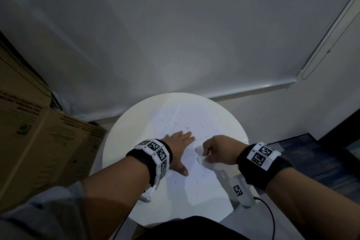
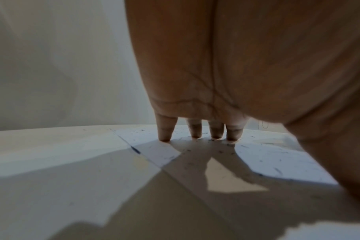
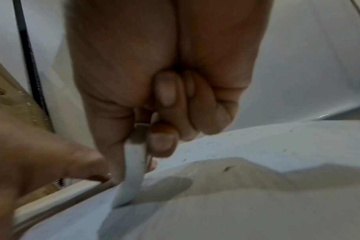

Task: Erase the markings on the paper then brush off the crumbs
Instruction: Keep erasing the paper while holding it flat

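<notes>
A white sheet of paper (image 1: pixel 194 122) lies on the round white tabletop (image 1: pixel 120 142), scattered with thin dark eraser crumbs (image 1: pixel 187 127). The left hand (image 1: pixel 178 147) lies flat on the paper's left part, fingers (image 2: pixel 166 129) straight and spread, their tips pressing down on the sheet. Just to its right, the right hand (image 1: pixel 218 149) is curled, its thumb and forefinger pinching a lifted fold of the paper (image 3: pixel 134 162) and pulling it up from the tabletop; the sheet wrinkles around that pinch. A brown cardboard box (image 1: pixel 39 142) stands to the left of the tabletop.
</notes>
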Demonstrator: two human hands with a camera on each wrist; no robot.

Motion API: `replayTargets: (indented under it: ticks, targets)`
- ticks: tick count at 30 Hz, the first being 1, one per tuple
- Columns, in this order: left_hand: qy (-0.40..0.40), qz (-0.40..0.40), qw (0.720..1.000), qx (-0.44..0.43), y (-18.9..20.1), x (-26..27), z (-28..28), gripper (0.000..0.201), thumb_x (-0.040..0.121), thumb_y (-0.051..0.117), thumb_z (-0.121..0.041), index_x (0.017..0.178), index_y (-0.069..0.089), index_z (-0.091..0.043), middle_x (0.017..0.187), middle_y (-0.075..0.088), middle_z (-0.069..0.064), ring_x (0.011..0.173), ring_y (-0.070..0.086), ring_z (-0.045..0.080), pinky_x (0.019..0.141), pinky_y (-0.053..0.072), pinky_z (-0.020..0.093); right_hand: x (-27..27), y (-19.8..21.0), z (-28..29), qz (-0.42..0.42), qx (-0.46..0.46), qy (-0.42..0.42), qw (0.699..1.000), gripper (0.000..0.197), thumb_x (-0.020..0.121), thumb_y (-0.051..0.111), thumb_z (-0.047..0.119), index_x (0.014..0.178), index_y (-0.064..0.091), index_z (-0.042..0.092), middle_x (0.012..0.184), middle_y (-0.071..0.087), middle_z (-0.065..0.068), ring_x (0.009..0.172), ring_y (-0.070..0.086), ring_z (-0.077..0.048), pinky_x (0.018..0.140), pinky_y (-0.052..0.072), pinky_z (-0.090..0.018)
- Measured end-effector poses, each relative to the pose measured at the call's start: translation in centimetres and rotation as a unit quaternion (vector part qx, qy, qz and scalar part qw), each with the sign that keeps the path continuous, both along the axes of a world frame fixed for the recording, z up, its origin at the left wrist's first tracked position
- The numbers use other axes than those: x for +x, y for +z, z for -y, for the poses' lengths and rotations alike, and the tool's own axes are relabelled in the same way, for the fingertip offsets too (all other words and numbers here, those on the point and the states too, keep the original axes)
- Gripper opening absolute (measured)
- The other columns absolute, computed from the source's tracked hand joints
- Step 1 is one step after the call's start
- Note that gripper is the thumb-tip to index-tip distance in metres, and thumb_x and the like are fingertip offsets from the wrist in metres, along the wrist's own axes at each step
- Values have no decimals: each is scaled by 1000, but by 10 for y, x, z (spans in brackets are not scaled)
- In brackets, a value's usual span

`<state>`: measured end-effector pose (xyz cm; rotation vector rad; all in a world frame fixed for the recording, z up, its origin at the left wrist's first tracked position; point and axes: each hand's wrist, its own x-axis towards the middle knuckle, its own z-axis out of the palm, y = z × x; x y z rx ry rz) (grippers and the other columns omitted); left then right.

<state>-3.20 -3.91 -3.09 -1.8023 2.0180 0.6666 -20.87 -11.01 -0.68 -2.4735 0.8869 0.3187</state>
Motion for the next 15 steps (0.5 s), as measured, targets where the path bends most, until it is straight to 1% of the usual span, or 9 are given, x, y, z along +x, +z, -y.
replayTargets:
  ticks: [2, 3, 5, 7, 8, 10, 12, 13, 15]
  targets:
    - [0, 0, 1000, 0, 1, 0, -1, 118, 77, 73, -56, 155, -8, -23, 162, -16, -5, 150, -12, 18, 121, 7, 51, 0, 1, -6, -3, 27, 16, 1000, 4, 84, 66, 23, 87, 65, 21, 63, 48, 15, 60, 46, -4, 58, 35, -18]
    - [1, -1, 1000, -1, 1, -1, -1, 117, 78, 73, -56, 155, -8, -23, 163, -15, -5, 150, -11, 19, 121, 7, 51, 1, 1, -4, 1, 13, 11, 1000, 8, 85, 66, 24, 90, 67, 19, 65, 50, 15, 62, 47, -6, 59, 35, -19]
    - [2, -1, 1000, -1, 3, -1, -1, 117, 78, 73, -55, 155, -8, -22, 163, -15, -5, 150, -12, 19, 121, 7, 51, 2, -1, 5, 21, -42, -24, 999, 14, 87, 62, 25, 98, 67, 17, 72, 51, 15, 74, 48, -10, 61, 33, -19]
    - [2, -1, 1000, -1, 2, -2, -1, 117, 78, 73, -55, 155, -9, -22, 163, -16, -4, 150, -12, 19, 121, 6, 51, 1, -2, 10, 38, -62, -55, 996, 15, 88, 60, 25, 99, 66, 17, 72, 48, 16, 77, 47, -11, 58, 30, -16]
    - [2, -1, 1000, -1, 2, -2, -1, 117, 78, 73, -55, 155, -9, -22, 163, -16, -4, 150, -12, 19, 121, 6, 51, 1, -3, 10, 31, -56, -47, 997, 15, 88, 61, 25, 98, 67, 17, 73, 49, 14, 77, 48, -11, 59, 32, -16]
    - [2, -2, 1000, -3, 2, -2, -1, 117, 78, 74, -55, 156, -8, -22, 163, -15, -5, 150, -11, 19, 121, 6, 51, 2, -4, 3, 4, -21, -4, 1000, 13, 85, 64, 24, 96, 67, 17, 74, 53, 11, 74, 50, -11, 65, 37, -20]
    - [2, -5, 1000, -5, 2, -2, -1, 117, 78, 74, -55, 156, -7, -22, 163, -15, -5, 150, -11, 19, 121, 6, 51, 2, -3, -6, -11, 22, 25, 999, 12, 84, 66, 23, 94, 67, 16, 68, 52, 13, 68, 50, -10, 65, 38, -21]
    - [2, -6, 1000, -5, 2, -1, -1, 117, 78, 74, -55, 156, -7, -23, 163, -15, -5, 150, -11, 19, 121, 6, 51, 3, -2, -6, -13, 21, 28, 999, 13, 85, 66, 24, 95, 67, 16, 67, 52, 13, 66, 48, -9, 65, 37, -21]
    - [3, -6, 1000, -4, 2, -1, -1, 117, 78, 74, -55, 155, -8, -22, 163, -15, -5, 150, -12, 19, 121, 6, 51, 5, -1, 2, -7, -26, 8, 1000, 16, 87, 63, 25, 100, 67, 16, 77, 56, 8, 72, 48, -9, 67, 35, -22]
